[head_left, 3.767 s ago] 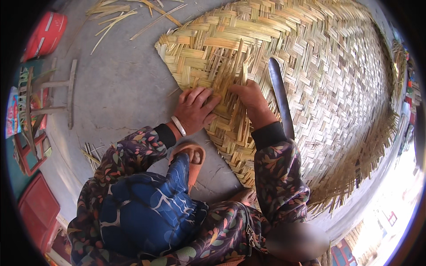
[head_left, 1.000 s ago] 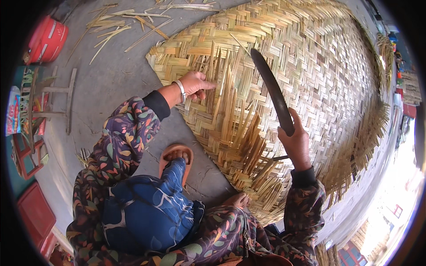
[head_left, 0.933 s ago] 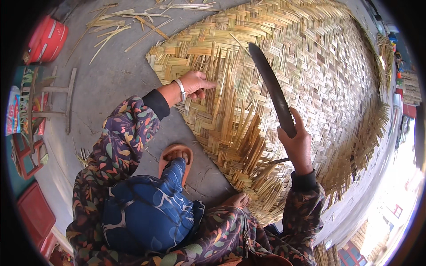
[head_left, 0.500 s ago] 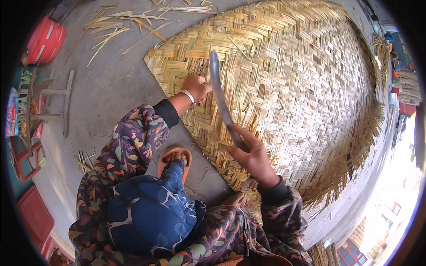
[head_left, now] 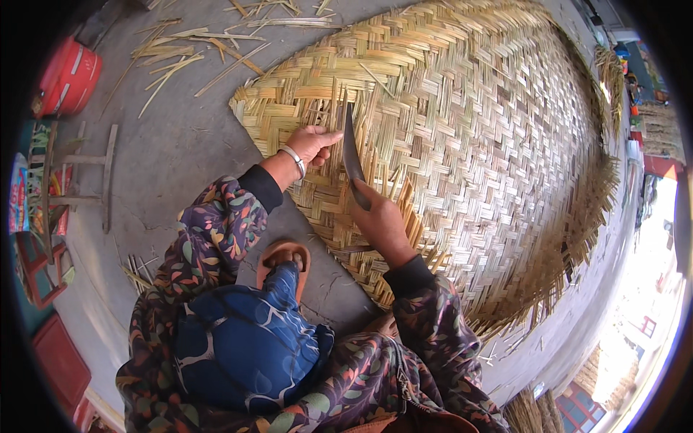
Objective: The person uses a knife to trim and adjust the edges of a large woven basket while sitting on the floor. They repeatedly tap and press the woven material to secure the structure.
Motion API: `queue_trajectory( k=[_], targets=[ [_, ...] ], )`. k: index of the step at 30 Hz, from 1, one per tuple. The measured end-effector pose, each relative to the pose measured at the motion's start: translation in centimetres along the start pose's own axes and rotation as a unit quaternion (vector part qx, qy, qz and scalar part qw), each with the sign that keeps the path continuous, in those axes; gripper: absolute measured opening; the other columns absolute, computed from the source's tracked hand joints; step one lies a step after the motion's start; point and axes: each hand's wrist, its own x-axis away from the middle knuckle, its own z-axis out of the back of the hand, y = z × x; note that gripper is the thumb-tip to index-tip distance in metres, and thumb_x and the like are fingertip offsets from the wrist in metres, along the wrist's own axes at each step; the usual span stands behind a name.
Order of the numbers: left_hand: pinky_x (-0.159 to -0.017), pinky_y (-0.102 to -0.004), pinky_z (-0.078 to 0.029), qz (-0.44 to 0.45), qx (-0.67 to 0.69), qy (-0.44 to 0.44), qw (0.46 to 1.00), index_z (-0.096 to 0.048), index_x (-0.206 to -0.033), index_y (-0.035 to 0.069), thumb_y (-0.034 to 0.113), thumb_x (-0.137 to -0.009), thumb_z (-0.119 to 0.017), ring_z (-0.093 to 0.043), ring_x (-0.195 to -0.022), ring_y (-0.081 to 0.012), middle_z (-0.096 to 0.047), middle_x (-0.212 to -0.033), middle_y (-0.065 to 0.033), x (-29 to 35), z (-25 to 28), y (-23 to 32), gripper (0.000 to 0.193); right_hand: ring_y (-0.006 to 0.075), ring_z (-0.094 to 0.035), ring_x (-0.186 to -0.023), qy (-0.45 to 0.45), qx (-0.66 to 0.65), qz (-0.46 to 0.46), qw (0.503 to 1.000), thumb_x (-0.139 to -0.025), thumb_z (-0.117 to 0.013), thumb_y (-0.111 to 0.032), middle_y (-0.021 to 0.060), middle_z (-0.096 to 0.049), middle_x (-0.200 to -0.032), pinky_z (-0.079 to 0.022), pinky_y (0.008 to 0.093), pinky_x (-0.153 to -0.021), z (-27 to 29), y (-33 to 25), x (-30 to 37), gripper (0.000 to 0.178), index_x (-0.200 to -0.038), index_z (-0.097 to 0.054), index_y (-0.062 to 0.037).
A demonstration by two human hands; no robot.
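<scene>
A large woven mat (head_left: 476, 151) of split straw-coloured strips lies on the floor before me. My right hand (head_left: 381, 225) is wrapped round the handle end of a long curved knife (head_left: 350, 150), its dark blade pointing away from me across the mat. By the blade, my left hand (head_left: 309, 147), a pale bangle at its wrist, is closed with thumb and finger pinched at a thin loose strip (head_left: 335, 99) that sticks up from the weave. The handle is mostly covered by my right fingers. Several cut strip ends (head_left: 408, 206) stand up beyond my right hand.
Loose strips (head_left: 177, 50) litter the grey floor (head_left: 159, 144) at the far left. A red tub (head_left: 78, 79) and a wooden frame (head_left: 108, 177) stand along the left side. My sandalled foot (head_left: 289, 261) is beside the mat's near edge. Straw bundles (head_left: 610, 368) lie at the right.
My right hand has moved left and away from me, bringing the blade close to my left fingers. The left hand has shifted slightly left, its thumb and finger now stretched toward the strip.
</scene>
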Motion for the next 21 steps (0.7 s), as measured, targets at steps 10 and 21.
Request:
queue_trajectory(
  k=[10,21],
  targets=[
    [-0.037,-0.0231,-0.04,-0.009,-0.146,0.058,0.988,-0.069,-0.097,0.005,0.043,-0.088,-0.071,-0.054,-0.046,-0.0076,-0.062,-0.069,-0.0005,0.8,-0.9,1.5,0.039,0.04,-0.067,-0.081,0.008,0.106,-0.051,0.993,-0.083,-0.062,-0.031,0.0248,-0.068,-0.083,-0.053,0.0477,-0.076,-2.4,-1.2,-0.5,0.057,-0.137,-0.055,-0.0152],
    [-0.037,-0.0223,-0.039,0.019,-0.103,0.013,0.994,-0.067,-0.101,0.005,0.04,-0.087,-0.074,-0.054,-0.046,-0.0075,-0.06,-0.069,0.0012,0.6,-0.6,2.0,0.039,0.0403,-0.068,-0.081,0.002,0.119,-0.063,0.991,-0.083,-0.058,-0.032,0.0236,-0.069,-0.084,-0.053,0.0493,-0.076,-2.8,-0.3,-0.8,0.06,-0.142,-0.05,-0.0187]
  ],
)
